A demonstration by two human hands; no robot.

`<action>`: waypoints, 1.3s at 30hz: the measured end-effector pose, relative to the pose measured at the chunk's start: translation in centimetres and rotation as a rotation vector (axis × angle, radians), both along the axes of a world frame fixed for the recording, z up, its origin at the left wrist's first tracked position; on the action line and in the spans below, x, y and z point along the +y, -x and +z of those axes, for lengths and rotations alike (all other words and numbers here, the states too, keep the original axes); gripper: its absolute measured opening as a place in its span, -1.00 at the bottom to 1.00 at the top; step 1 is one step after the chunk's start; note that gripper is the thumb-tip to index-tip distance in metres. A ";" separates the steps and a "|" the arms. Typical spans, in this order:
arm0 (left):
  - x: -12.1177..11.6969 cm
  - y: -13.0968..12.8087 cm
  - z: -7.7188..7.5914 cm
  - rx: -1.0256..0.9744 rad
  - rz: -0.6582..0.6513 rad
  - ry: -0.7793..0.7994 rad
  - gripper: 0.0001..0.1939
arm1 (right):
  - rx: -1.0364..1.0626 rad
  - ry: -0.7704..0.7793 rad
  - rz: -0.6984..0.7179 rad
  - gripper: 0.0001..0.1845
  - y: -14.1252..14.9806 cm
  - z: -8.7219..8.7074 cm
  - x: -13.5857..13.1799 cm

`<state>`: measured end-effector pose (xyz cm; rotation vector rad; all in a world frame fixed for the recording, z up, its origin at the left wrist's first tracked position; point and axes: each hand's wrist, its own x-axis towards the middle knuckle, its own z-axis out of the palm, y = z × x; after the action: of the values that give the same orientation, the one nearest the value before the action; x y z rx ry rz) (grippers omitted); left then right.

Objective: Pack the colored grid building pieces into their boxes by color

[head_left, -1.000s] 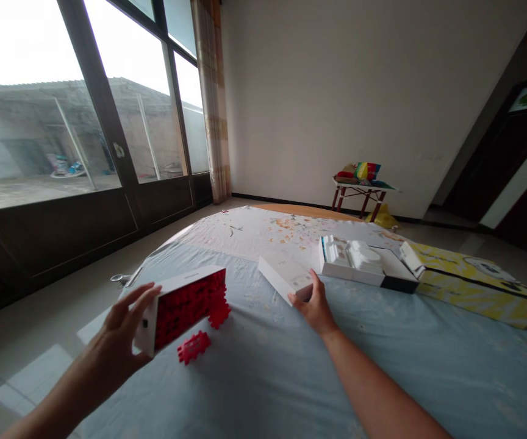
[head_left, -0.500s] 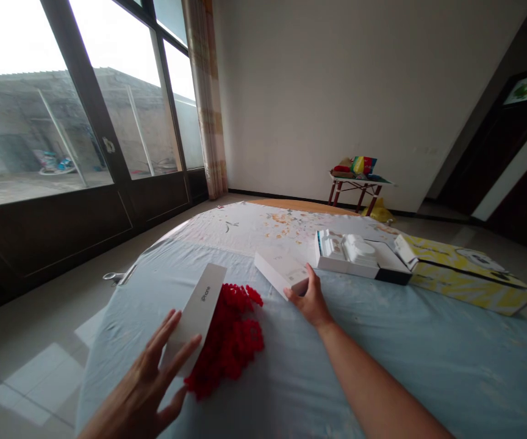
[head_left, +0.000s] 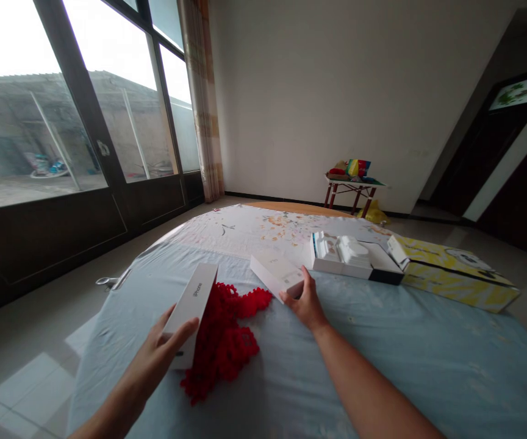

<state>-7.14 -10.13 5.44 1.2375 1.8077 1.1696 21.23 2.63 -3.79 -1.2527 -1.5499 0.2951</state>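
A white iPhone box [head_left: 190, 314] is held up by the left hand [head_left: 156, 344]. The grip of that hand is closed around the lower part of the box, with the thumb on top, and the box is tilted up on its end. The word "iPhone" can be read on its side (the letters are small and gray). Just beside the box, a bumpy red pile [head_left: 220, 344] is lying on a blue bed sheet [head_left: 382, 372]. The box is touching the pile or is very near it.

The right hand [head_left: 307, 302] is placed on the end of a flat white box [head_left: 275, 274], which is lying on the sheet. Its fingers are spread a little, and it cannot be told if the box is gripped or only touched.

Just past that box, an open white box [head_left: 341, 256] with white shaped parts inside is set on the bed. A flat yellow box [head_left: 455, 274] is lying next to it. Far off by the wall, colored bags [head_left: 352, 169] are piled on a small table with red legs [head_left: 350, 189]. A tall window [head_left: 121, 97] is seen on the left.
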 end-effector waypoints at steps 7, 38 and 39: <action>-1.4 0.3 -0.4 0.301 -0.209 -0.085 -0.20 | 0.005 0.012 -0.001 -0.07 0.0 0.3 -0.1; 13.2 7.5 0.2 -0.469 0.269 -0.173 -0.70 | 0.022 0.001 -0.025 -0.13 0.1 0.3 -0.6; 13.6 7.8 0.1 -0.394 0.304 -0.175 -0.71 | 0.025 0.008 -0.029 -0.13 0.1 0.5 -0.6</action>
<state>-14.95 3.50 5.53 0.7628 1.6529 1.6416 21.11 2.04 -3.33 -1.2723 -1.5096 0.2968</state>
